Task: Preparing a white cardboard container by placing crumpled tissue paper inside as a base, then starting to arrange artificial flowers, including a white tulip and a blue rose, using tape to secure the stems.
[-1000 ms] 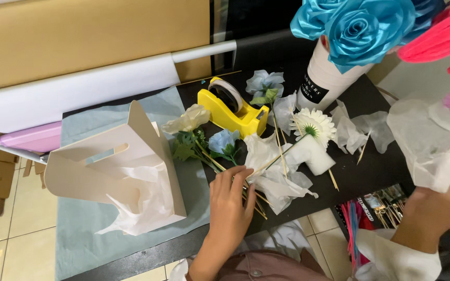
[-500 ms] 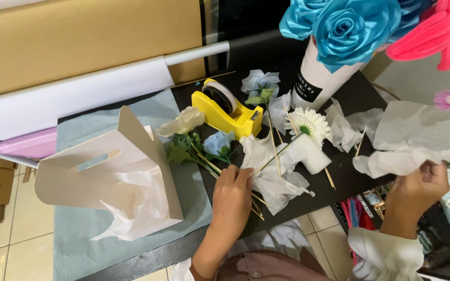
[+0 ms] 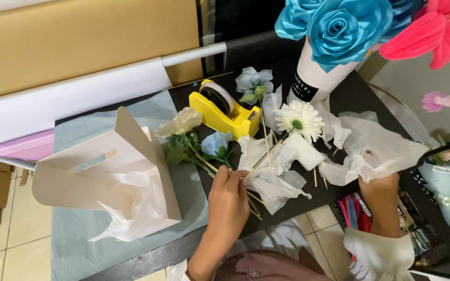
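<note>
Black tabletop: crumpled white tissue, thin wooden-stemmed flowers.

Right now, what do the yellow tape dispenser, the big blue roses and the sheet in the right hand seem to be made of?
The yellow tape dispenser looks like moulded plastic: smooth, glossy, evenly coloured. The big blue roses seem to be satin ribbon or fabric, with a soft sheen along the folded petals. The white sheet in the right hand looks like thin tissue paper: matte, crumpled, slightly translucent.
</note>
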